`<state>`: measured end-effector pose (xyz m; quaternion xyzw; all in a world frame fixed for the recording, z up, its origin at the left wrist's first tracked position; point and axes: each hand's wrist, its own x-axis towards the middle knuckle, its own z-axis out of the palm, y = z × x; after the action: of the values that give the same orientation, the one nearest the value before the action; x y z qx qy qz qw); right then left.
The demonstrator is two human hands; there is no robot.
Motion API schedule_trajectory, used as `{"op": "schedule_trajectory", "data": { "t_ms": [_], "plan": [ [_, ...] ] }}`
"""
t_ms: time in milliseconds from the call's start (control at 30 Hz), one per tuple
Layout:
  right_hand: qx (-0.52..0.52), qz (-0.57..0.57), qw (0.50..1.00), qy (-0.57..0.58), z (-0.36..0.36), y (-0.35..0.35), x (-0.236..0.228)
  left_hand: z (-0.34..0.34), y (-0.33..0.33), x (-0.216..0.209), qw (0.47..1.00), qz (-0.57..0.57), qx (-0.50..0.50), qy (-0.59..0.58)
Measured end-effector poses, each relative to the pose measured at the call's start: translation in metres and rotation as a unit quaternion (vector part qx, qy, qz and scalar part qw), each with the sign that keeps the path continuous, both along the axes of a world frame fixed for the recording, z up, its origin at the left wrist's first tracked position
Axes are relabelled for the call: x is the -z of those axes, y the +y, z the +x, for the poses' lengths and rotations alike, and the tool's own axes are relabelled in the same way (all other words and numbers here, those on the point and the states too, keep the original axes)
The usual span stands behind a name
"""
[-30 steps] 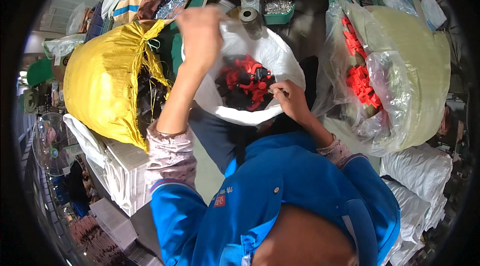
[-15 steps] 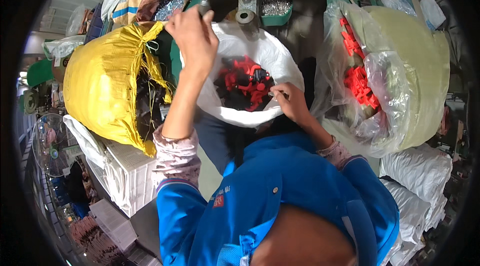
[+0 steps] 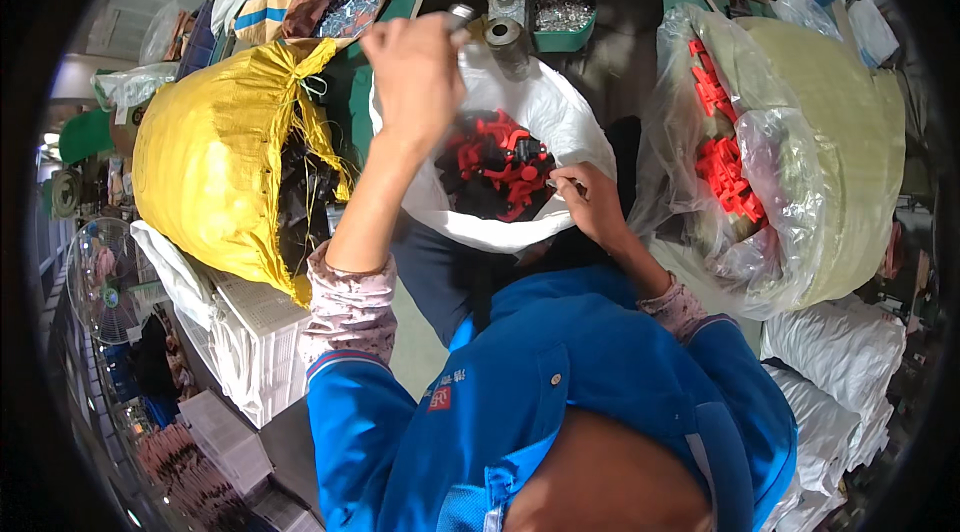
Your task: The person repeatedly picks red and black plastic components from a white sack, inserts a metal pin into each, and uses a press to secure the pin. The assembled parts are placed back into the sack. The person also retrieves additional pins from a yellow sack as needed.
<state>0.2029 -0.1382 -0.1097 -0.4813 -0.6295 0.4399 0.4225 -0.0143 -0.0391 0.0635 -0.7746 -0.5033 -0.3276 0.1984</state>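
My left hand [image 3: 415, 82] is raised over the left rim of a white bag [image 3: 572, 112]. Its fingers are closed around a short grey cylinder [image 3: 461, 14], of which only the metallic end shows. At the bag's right side, my right hand [image 3: 592, 204] pinches a small thin piece [image 3: 553, 183] that looks metallic; its kind is too small to make out. Several red and black plastic parts [image 3: 505, 157] lie inside the bag. Just beyond the far rim stands a round metal post [image 3: 503, 32] with a hole in its top.
A yellow woven sack [image 3: 205, 162] with black parts stands left. On the right, a clear-lined sack [image 3: 840, 152] holds red parts [image 3: 728, 177]. A green tray [image 3: 562, 37] of small metal pieces and a paper bag [image 3: 290, 7] of shiny pieces sit at the back.
My left hand has moved right and slightly lower with the grey cylinder, toward the metal post. My right hand stays by the bag's rim, still pinching the small piece. The view has shifted slightly.
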Motion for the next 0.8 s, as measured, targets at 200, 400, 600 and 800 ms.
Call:
{"op": "schedule_trajectory", "data": {
  "t_ms": [200,400,600,800],
  "plan": [
    [-0.003,-0.008,0.999,-0.031,0.010,-0.013,-0.011,-0.005,-0.014,0.039,0.981,-0.163,-0.019,0.108],
    [0.003,0.032,0.999,-0.014,0.006,0.009,-0.009,0.005,0.008,-0.010,0.999,-0.023,-0.020,0.043],
    [-0.002,0.024,1.000,-0.019,0.008,0.003,-0.017,-0.013,-0.014,0.061,0.973,-0.220,-0.058,0.042],
    [-0.004,0.029,0.999,-0.016,-0.002,0.009,-0.008,-0.002,-0.020,0.041,0.937,-0.281,0.003,-0.207]
  ]
}}
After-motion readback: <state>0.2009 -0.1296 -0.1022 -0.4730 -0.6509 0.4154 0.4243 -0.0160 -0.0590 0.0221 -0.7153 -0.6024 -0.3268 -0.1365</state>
